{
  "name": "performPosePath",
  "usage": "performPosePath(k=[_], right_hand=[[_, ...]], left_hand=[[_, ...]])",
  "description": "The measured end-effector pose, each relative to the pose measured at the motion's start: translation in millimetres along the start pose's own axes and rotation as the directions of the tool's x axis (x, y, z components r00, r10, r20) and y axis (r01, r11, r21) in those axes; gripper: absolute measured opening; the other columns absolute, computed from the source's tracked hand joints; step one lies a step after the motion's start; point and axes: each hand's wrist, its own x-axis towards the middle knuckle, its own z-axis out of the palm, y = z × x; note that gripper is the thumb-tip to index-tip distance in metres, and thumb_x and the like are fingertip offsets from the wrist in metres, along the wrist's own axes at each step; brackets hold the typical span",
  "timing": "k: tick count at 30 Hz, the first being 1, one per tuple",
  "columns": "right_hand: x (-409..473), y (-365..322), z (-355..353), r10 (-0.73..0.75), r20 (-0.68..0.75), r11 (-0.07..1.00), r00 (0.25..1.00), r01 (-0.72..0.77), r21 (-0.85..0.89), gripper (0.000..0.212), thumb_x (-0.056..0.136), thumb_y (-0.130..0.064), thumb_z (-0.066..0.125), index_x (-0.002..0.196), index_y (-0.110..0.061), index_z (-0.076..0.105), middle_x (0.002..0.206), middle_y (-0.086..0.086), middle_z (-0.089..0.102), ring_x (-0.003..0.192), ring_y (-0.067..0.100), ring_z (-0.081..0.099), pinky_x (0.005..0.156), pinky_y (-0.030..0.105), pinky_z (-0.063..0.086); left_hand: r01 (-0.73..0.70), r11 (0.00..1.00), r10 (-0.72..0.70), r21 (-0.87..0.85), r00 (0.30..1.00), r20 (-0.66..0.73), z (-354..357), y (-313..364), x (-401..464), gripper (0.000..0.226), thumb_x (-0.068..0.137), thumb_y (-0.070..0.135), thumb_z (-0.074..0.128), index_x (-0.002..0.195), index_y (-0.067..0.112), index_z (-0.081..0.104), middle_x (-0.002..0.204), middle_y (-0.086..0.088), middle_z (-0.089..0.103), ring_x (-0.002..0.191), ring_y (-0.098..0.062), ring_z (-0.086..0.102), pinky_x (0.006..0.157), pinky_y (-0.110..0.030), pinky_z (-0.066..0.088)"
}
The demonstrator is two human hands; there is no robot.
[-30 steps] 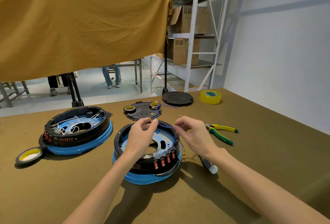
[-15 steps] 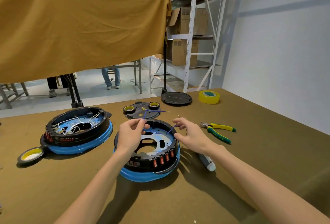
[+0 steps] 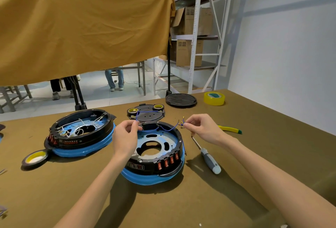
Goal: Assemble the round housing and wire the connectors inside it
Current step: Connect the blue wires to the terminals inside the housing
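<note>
A round black housing with a blue rim and several red switches sits on the table in front of me, open at the top, showing a blue metal plate inside. My left hand pinches one end of a thin blue wire over the housing's far left edge. My right hand pinches the wire's other end, with small brass terminals, just right of the housing. The wire sags between both hands across the housing's far rim.
A second housing with white wires inside stands at left, a tape roll beside it. A black cover plate, a black disc and yellow tape lie behind. A screwdriver and pliers lie at right.
My hands have spread apart, stretching the blue wire between them. The right hand moved right, off the housing, uncovering the screwdriver. The left hand stays over the far left rim.
</note>
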Motion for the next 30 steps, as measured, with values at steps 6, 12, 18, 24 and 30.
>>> performPosePath(k=[6, 12, 18, 24, 30], right_hand=[[-10.9, -12.8, -0.8, 0.180, 0.278, 0.947, 0.944, -0.243, 0.210, 0.019, 0.098, -0.029, 0.069, 0.097, -0.011, 0.075, 0.065, -0.002, 0.056, 0.051, 0.011, 0.046, 0.052, 0.025, 0.047], [-13.3, -20.0, 21.3, 0.129, 0.186, 0.980, 0.974, -0.097, -0.176, 0.017, 0.101, -0.037, 0.061, 0.098, -0.022, 0.068, 0.074, -0.012, 0.063, 0.065, 0.000, 0.057, 0.059, 0.015, 0.042], [8.1, -19.6, 41.3, 0.066, -0.075, 0.947, 0.995, -0.086, -0.310, 0.019, 0.098, -0.042, 0.063, 0.105, -0.027, 0.073, 0.113, 0.003, 0.065, 0.108, 0.021, 0.057, 0.096, 0.044, 0.047], [0.7, -34.9, 65.8, -0.024, -0.272, 0.984, 0.962, -0.026, -0.178, 0.010, 0.098, -0.018, 0.063, 0.107, -0.021, 0.066, 0.105, -0.002, 0.060, 0.093, 0.009, 0.058, 0.083, 0.030, 0.048], [-30.9, -76.3, 73.9, -0.350, 0.141, 0.934, 0.926, 0.356, -0.023, 0.038, 0.091, -0.018, 0.068, 0.128, -0.026, 0.062, 0.117, -0.009, 0.056, 0.102, 0.006, 0.061, 0.088, 0.021, 0.051]], left_hand=[[-0.129, 0.976, 0.116, 0.174, 0.990, 0.086, -14.4, -7.3, 0.2, 0.014, 0.103, 0.030, 0.058, 0.100, 0.024, 0.070, 0.081, 0.013, 0.072, 0.078, -0.002, 0.066, 0.070, -0.031, 0.053], [-0.078, 0.970, 0.021, 0.232, 0.971, 0.240, -20.8, -19.8, -8.8, 0.022, 0.106, 0.030, 0.052, 0.112, 0.018, 0.069, 0.105, 0.009, 0.070, 0.100, -0.004, 0.062, 0.079, -0.022, 0.047], [-0.007, 0.990, -0.013, 0.138, 0.990, 0.139, -19.3, -12.8, -42.6, 0.017, 0.105, 0.032, 0.053, 0.097, 0.024, 0.065, 0.096, 0.012, 0.072, 0.085, -0.003, 0.064, 0.068, -0.023, 0.047], [-0.131, 0.990, 0.135, 0.046, 0.985, -0.106, -34.7, 9.2, -59.1, 0.017, 0.099, 0.032, 0.064, 0.084, 0.024, 0.067, 0.071, 0.007, 0.069, 0.069, -0.008, 0.065, 0.063, -0.029, 0.052], [-0.133, 0.985, 0.129, -0.106, 0.990, -0.052, -33.6, 43.7, -50.1, 0.017, 0.093, 0.036, 0.072, 0.085, 0.021, 0.071, 0.070, 0.010, 0.074, 0.068, -0.006, 0.071, 0.062, -0.018, 0.055]])
